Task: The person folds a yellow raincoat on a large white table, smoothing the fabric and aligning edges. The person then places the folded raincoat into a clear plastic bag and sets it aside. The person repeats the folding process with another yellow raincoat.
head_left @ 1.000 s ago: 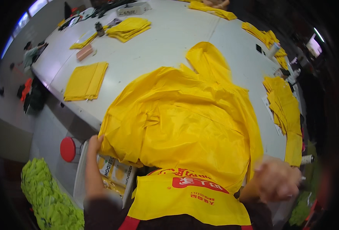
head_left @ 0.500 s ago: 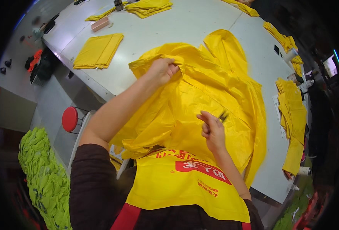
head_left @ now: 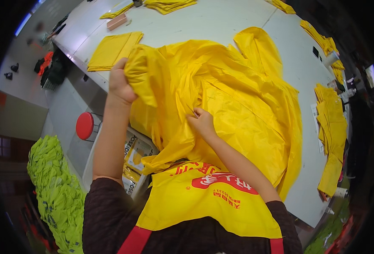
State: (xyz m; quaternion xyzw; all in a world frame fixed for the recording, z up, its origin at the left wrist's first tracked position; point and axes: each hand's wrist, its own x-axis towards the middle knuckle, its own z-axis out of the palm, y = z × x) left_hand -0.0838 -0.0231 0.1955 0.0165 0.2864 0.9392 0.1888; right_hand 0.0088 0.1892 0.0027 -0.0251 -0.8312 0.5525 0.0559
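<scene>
Yellow cloth (head_left: 246,114) on bench (head_left: 221,21)
My left hand (head_left: 122,86) squeezes it; my curled right hand (head_left: 202,124) touches it, can't tell if holding.

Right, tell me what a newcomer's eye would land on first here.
Probably the big crumpled yellow garment across the pale table, the left hand gripping a bunched part at its left edge and the right hand near its middle. Next, likely the lime-green heap at lower left and the round red stool top left of the table.
</scene>
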